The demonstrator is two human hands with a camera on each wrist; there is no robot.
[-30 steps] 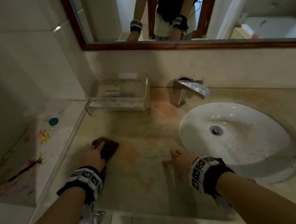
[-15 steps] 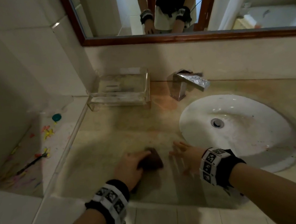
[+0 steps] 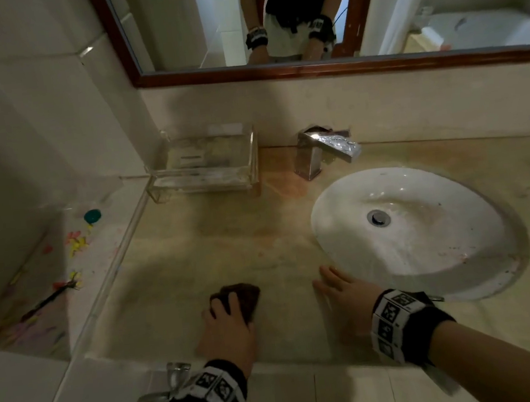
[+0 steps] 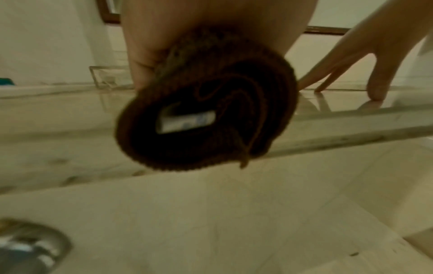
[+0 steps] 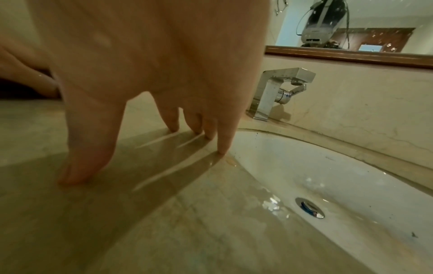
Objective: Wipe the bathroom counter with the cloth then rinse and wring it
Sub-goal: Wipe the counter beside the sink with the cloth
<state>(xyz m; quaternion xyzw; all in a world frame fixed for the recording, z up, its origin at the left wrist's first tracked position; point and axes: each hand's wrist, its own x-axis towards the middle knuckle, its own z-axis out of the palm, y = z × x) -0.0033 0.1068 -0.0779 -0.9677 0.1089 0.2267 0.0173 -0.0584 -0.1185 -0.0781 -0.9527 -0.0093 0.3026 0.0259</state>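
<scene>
A folded dark brown cloth (image 3: 246,296) lies on the beige stone counter (image 3: 197,257) near its front edge. My left hand (image 3: 228,327) grips it, fingers curled over its top and palm pressing it down. In the left wrist view the cloth (image 4: 206,103) shows as a roll with a white label, overhanging the counter's front edge. My right hand (image 3: 342,294) rests on the wet counter just left of the white basin (image 3: 425,249). Its fingers (image 5: 220,140) are straight and spread, holding nothing. The two hands are about a hand's width apart.
A chrome faucet (image 3: 320,152) stands behind the basin, with a clear acrylic tray (image 3: 204,168) to its left by the wall. Orange stains mark the counter near the faucet. A lower, paint-spattered ledge (image 3: 34,323) on the left holds a brush (image 3: 48,299) and a teal cap (image 3: 92,215).
My left hand swept the cloth from the counter's left side rightward toward my right hand, then back a little to the left along the front edge. My right hand stayed planted.
</scene>
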